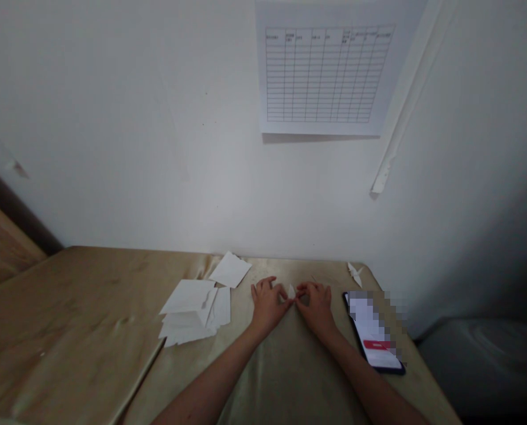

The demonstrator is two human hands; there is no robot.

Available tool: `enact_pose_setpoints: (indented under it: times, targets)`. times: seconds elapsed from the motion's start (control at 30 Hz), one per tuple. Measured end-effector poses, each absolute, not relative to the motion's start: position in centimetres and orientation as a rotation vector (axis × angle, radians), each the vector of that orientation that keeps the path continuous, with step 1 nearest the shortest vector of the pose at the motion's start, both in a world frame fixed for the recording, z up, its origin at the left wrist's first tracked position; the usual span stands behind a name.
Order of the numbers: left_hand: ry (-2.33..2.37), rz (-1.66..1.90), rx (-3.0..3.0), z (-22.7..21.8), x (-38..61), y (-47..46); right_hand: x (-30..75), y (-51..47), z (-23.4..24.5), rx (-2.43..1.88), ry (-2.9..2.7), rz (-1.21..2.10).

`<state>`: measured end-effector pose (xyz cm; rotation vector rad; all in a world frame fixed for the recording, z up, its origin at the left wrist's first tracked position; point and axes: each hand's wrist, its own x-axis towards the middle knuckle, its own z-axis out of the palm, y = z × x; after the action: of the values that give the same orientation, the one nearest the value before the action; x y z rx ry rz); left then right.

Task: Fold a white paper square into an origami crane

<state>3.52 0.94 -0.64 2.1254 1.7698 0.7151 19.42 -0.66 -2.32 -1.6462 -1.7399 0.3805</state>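
A small piece of folded white paper (292, 291) stands pointed-side up between my two hands, near the far side of the table. My left hand (267, 300) pinches its lower left edge between thumb and forefinger, the other fingers raised. From the other side my right hand (315, 302) pinches the lower right edge, its remaining fingers curled. Most of the paper's lower part is hidden by my fingertips. A finished-looking folded paper crane (355, 274) lies at the far right corner of the table.
Several loose white paper sheets (188, 297) lie overlapping left of my hands, with one square sheet (231, 270) behind them. A phone (376, 336) with a lit screen rests by my right forearm. The wall, with a printed table sheet (325, 127), rises behind the cloth-covered table (90, 319).
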Motion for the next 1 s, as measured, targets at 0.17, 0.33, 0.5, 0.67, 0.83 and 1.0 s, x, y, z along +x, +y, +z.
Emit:
enact_pose_setpoints:
  times: [0.17, 0.33, 0.5, 0.67, 0.83, 1.0]
  targets:
    - [1.8, 0.752, 2.104, -0.7, 3.4, 1.2, 19.3, -0.7, -2.4, -1.696, -1.728, 0.296]
    - [1.758, 0.79, 2.148, -0.5, 3.3, 1.1, 19.3, -0.5, -2.7, -1.721, -1.729, 0.26]
    - [1.699, 0.727, 2.24, -0.4, 3.1, 0.8, 19.3, -0.4, -2.8, -1.745, -1.711, 0.256]
    - [1.732, 0.671, 2.318, -0.1, 2.9, 0.4, 19.1, -0.5, -2.6, -1.787, -1.702, 0.29]
    - [1.765, 0.624, 2.335, 0.2, 3.0, 0.1, 19.0, -0.3, -2.5, -1.807, -1.716, 0.293]
    - [1.776, 0.629, 2.291, 0.2, 2.9, 0.2, 19.1, -0.3, -2.6, -1.801, -1.716, 0.291]
